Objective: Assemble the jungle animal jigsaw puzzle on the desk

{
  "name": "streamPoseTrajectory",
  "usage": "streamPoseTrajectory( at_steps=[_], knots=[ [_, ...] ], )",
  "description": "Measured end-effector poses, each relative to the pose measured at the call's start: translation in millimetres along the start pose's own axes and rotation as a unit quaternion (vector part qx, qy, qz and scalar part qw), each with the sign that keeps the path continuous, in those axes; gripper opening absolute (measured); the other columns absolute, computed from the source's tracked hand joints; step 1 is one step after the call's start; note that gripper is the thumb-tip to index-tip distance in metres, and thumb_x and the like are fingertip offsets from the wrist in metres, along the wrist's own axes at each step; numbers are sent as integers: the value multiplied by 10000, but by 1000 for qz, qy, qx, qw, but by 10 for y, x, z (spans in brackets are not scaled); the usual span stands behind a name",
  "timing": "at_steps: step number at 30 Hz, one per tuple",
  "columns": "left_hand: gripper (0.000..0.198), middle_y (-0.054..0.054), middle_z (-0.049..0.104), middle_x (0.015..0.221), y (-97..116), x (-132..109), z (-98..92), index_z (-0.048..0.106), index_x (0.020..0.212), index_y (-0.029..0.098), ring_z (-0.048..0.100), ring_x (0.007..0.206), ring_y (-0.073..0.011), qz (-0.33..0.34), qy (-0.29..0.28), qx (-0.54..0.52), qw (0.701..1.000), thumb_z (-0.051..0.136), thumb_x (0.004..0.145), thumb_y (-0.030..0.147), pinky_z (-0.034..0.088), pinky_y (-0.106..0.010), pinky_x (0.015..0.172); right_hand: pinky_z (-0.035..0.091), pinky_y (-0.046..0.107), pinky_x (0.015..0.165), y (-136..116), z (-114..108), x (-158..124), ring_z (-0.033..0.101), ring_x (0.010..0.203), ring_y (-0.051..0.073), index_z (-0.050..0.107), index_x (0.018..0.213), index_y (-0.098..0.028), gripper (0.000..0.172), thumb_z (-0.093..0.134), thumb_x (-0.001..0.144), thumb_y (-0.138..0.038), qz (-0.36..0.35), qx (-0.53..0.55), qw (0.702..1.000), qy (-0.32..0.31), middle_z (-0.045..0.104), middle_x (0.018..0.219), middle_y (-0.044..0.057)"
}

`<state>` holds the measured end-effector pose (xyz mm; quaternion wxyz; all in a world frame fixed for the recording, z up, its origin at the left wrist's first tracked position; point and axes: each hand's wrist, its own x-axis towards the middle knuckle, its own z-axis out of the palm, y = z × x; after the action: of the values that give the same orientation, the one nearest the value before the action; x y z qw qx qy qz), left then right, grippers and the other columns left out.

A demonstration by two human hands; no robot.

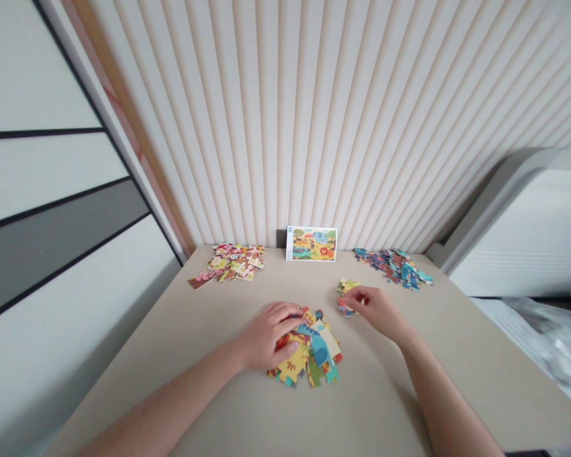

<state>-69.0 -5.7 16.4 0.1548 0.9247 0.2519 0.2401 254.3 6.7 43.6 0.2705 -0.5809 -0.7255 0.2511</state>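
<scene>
A loose pile of colourful jigsaw puzzle pieces (320, 350) lies in the middle of the table, some overlapping and one showing its plain back. My left hand (269, 336) rests on the pile's left side with its fingers apart, covering part of it. Further right and back is a small group of puzzle pieces (347, 285) in yellow, green and red. Over that group, my right hand (378, 310) has thumb and fingers pinched together at a puzzle piece, which the fingers partly hide.
A picture card (313, 245) with animals stands against the pleated wall (309, 127) at the back. Pink and green puzzle pieces (238, 261) lie back left; blue and brown puzzle pieces (397, 266) lie back right. Clear plastic (552, 343) sits beyond the table's (209, 393) right edge.
</scene>
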Motion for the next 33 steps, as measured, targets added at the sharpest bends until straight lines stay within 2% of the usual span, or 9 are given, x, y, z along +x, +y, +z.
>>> streamPoseTrajectory(
  at_steps=[2,4,9,13,18,23,25,29,33],
  knots=[
    [488,-92,587,1385,-11,-3,8,580,1371,240,505,1327,-286,-8,-4,-1,1000,606,885,277,391,-471,1151,463,300,715,-171,105,-73,624,783,198,744,911,-207,277,656,884,-468,-29,23,995,-97,713,846,33],
    [460,-95,585,1391,-16,-5,11,592,1356,232,507,1327,-281,-13,-7,-4,1000,586,897,258,393,-465,1152,461,294,739,-275,213,-140,624,819,197,741,985,-230,276,757,810,-442,-41,8,989,-139,712,910,21],
    [408,-102,603,1365,-18,-3,19,621,1312,222,531,1305,-280,-14,6,-10,1000,576,908,256,411,-463,1137,451,294,738,-303,293,-211,615,853,205,714,973,-228,295,821,746,-383,-28,-28,986,-160,698,947,26],
    [369,-104,616,1341,-33,-1,35,640,1277,219,549,1280,-274,-20,19,-10,1000,561,917,242,429,-459,1120,415,263,622,-230,128,-169,572,700,160,642,897,-202,282,742,828,-457,-2,78,981,-176,647,772,1],
    [345,-102,631,1309,-39,-3,44,651,1249,216,549,1279,-269,-18,19,-12,1000,553,918,225,426,-460,1123,351,259,533,74,-60,-30,510,574,144,604,1002,-192,408,641,880,-580,53,149,987,-11,570,639,-32],
    [345,-98,638,1297,-38,-3,46,656,1241,224,554,1276,-269,-12,27,-9,1000,557,911,219,432,-465,1118,435,320,709,152,-56,1,616,778,200,663,1053,-188,320,663,867,-448,60,-71,989,111,688,952,78],
    [341,-96,642,1290,-40,-3,54,659,1236,226,557,1273,-269,-12,27,-5,1000,557,910,224,435,-463,1113,426,310,719,13,1,-50,616,794,194,684,936,-202,219,624,900,-410,23,-100,993,53,686,925,63],
    [329,-91,648,1275,-42,-4,65,673,1208,231,569,1246,-270,-19,35,7,999,564,897,225,443,-458,1095,391,266,650,-286,192,-188,595,747,163,670,854,-220,205,699,861,-423,-39,-61,985,-155,676,836,4],
    [309,-94,661,1221,-38,1,36,689,1151,224,592,1183,-276,-35,46,21,998,577,864,215,451,-469,1068,372,253,631,-339,306,-242,566,751,155,639,902,-218,317,842,715,-375,-33,-60,979,-192,665,868,-15]
  ],
)
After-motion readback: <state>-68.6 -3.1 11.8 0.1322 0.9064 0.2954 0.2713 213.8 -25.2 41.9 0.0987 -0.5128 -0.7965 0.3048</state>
